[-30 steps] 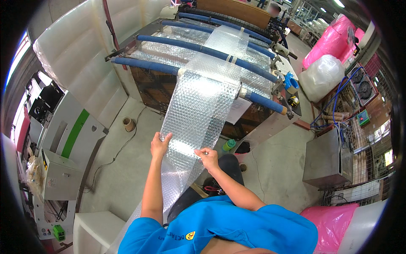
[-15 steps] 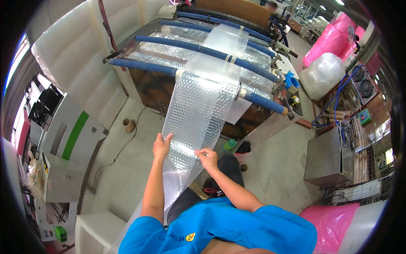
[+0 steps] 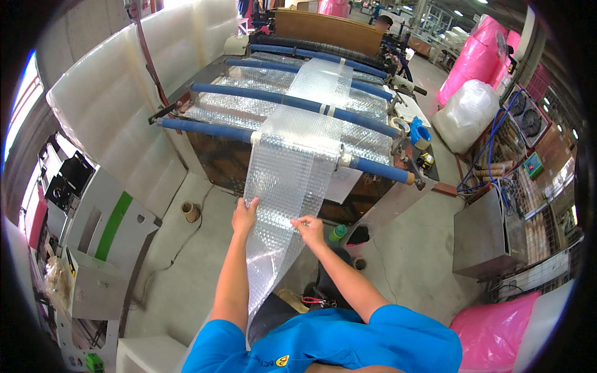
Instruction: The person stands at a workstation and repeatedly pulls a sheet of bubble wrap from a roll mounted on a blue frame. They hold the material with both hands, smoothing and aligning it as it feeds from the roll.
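A long strip of clear bubble wrap (image 3: 283, 177) runs over blue rollers (image 3: 214, 129) of a machine and hangs toward me. My left hand (image 3: 244, 216) grips its left edge, with the thumb on top. At the strip's right edge, my right hand (image 3: 309, 229) pinches the film between thumb and fingers. Below my hands the wrap narrows, looks folded or twisted, and trails past my left arm. Its lower end is hidden by my arm and body.
A green bottle (image 3: 337, 233) stands near the machine's base, right of the strip. Cardboard tubes (image 3: 190, 212) stand on the floor. Tape rolls (image 3: 421, 137) and a tape measure (image 3: 425, 161) sit at the machine's right side. A metal cabinet (image 3: 479, 236) is farther right.
The view has tilted up, so the machine appears lower. Both hands keep their hold and are a little nearer the front roller; the wrap between is shorter.
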{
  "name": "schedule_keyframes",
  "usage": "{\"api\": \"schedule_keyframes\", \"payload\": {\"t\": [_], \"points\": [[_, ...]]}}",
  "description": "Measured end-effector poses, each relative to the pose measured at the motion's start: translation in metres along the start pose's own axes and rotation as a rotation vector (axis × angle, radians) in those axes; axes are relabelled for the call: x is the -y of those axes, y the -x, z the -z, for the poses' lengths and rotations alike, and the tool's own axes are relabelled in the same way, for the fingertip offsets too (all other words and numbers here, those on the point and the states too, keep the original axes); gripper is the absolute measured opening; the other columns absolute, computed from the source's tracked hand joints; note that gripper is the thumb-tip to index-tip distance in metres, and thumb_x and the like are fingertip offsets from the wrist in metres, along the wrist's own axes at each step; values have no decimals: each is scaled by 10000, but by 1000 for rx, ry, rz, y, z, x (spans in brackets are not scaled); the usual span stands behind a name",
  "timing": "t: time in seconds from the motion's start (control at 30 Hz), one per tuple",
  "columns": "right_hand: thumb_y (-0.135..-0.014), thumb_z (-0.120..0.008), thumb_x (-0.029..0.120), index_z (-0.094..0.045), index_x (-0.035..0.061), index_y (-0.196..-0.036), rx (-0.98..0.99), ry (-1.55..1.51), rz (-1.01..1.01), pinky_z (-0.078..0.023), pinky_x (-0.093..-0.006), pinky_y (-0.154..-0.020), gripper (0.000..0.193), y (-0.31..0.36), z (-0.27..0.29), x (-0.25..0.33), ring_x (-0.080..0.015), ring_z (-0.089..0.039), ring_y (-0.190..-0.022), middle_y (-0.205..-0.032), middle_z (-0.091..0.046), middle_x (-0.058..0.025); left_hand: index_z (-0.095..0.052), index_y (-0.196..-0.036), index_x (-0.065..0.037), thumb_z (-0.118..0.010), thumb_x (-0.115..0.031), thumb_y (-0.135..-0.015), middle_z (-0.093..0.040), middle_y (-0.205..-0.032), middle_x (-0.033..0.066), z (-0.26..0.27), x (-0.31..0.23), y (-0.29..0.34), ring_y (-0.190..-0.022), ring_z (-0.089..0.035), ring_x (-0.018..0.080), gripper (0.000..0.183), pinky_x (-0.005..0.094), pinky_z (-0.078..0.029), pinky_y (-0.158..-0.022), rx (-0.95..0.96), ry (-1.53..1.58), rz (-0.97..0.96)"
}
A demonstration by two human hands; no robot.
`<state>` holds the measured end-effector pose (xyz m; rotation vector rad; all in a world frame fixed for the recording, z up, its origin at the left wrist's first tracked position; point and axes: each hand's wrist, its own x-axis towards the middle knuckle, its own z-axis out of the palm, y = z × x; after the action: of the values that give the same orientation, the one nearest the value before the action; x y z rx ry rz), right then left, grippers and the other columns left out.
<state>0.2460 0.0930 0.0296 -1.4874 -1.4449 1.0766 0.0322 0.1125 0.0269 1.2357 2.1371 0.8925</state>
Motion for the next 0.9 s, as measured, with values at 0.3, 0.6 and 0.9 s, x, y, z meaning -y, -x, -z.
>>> {"api": "schedule_keyframes", "payload": {"t": [0.3,0.6,0.9], "points": [[-763,-650,266,-632,0,-663,-207,-241,170,-397,-226,-496,285,-49,25,46,-72,-486,-539,-724,-606,-36,-415,-1071,-114,-667,-528,-624,-594,-947,180,18,-79,-24,-907,-562,329,659,397,-422,-778,-158,224,-51],[-832,-547,363,-649,-14,-701,27,-330,-95,-435,-236,-484,412,50,-15,-20,-86,-512,-542,-668,-591,-47,-405,-1129,-62,-707,-571,-544,-554,-1065,187,12,49,55,-980,-547,297,832,383,-422,-827,78,9,131],[-793,-587,408,-665,24,-705,123,-520,-241,-394,-214,-467,402,94,14,62,-63,-494,-492,-598,-583,-25,-521,-932,-62,-706,-412,-656,-593,-699,75,141,-23,138,-672,-568,196,483,352,-440,-619,-122,127,27]]}}
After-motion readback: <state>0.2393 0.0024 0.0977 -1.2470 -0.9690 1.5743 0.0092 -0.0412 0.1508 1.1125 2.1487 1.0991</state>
